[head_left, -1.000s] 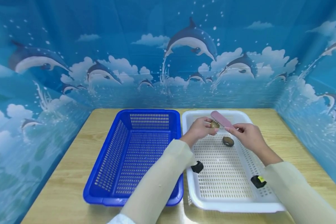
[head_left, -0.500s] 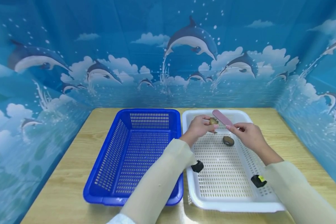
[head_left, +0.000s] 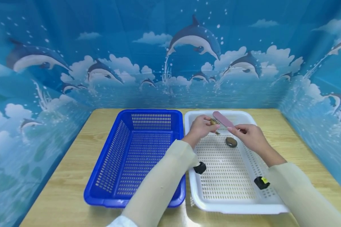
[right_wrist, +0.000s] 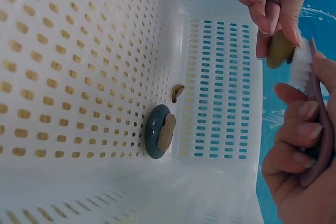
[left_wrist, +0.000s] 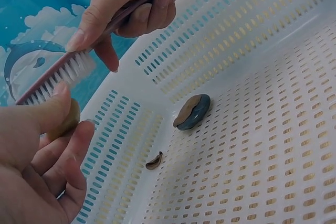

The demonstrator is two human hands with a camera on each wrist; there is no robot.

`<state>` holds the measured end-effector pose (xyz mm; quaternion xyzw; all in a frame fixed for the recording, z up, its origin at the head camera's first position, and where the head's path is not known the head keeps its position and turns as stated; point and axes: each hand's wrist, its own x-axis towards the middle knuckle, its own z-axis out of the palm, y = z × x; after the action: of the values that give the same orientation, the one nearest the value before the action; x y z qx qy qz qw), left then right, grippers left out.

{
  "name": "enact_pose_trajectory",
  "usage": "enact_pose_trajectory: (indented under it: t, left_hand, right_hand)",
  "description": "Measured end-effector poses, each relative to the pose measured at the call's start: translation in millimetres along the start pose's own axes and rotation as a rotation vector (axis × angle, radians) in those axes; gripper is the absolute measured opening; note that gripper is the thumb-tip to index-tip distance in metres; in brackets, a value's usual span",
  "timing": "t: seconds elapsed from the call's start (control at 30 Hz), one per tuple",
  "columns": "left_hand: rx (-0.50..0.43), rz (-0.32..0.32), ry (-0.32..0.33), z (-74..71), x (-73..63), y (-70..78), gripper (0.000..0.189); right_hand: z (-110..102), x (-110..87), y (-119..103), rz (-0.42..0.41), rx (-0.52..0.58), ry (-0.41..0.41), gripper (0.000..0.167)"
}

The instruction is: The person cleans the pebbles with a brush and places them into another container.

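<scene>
My left hand [head_left: 200,127] pinches a yellowish-brown pebble [right_wrist: 281,50] between thumb and fingers, above the far end of the white basket [head_left: 236,208]. A pink-handled brush [head_left: 223,119] is in the grip of my right hand [head_left: 251,137]. Its white bristles [right_wrist: 301,66] face the pebble and appear to touch its edge in the right wrist view. Below the hands, a dark grey stone [head_left: 231,142] with a flat brown patch on one face lies in the basket. Near that stone is a small curled brown scrap [left_wrist: 154,161]. Fingers partly cover the pebble.
A blue perforated basket [head_left: 130,203] stands directly left of the white one on the wooden table [head_left: 65,179]. Black wrist devices [head_left: 262,183] sit at both cuffs. A dolphin-print curtain [head_left: 147,56] closes off the back and sides.
My left hand has shifted slightly left and turned the pebble, so less of it shows. The brush has moved a little away, then back left toward it. The grey stone stays put.
</scene>
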<state>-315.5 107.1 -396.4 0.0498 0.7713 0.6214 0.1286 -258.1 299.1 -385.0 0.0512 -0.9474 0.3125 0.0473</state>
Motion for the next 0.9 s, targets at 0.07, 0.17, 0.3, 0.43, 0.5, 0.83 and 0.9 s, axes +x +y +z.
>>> enact_pose_trajectory:
  t: [0.07,0.17,0.3,0.43,0.5,0.83,0.9]
  left_hand:
    - [0.024,0.008,-0.025,-0.7,-0.6,-0.2,0.033]
    - [0.05,0.025,-0.077,-1.5,-1.5,-0.6,0.031]
    - [0.065,0.034,-0.135,-2.2,-2.1,-0.5,0.028]
    - [0.08,0.037,-0.187,-3.0,-2.5,1.7,0.029]
    - [0.079,0.043,-0.204,-3.0,-2.4,2.9,0.031]
    - [-0.023,0.049,-0.183,-2.7,-3.5,2.8,0.032]
    - [-0.036,0.049,-0.176,-2.1,-3.4,3.0,0.032]
  right_hand:
    - [0.6,0.1,-0.4,0.004,0.009,-0.009,0.057]
    - [1.2,-0.1,-0.3,0.007,0.012,-0.015,0.057]
    - [2.7,0.2,0.1,-0.022,0.001,0.0,0.055]
    - [1.9,0.1,-0.3,-0.038,-0.02,0.041,0.052]
    - [0.5,0.2,-0.7,-0.032,-0.03,0.06,0.052]
    - [-1.8,0.6,0.4,0.032,-0.035,0.029,0.061]
    - [-2.1,0.7,0.2,0.035,-0.035,0.024,0.061]
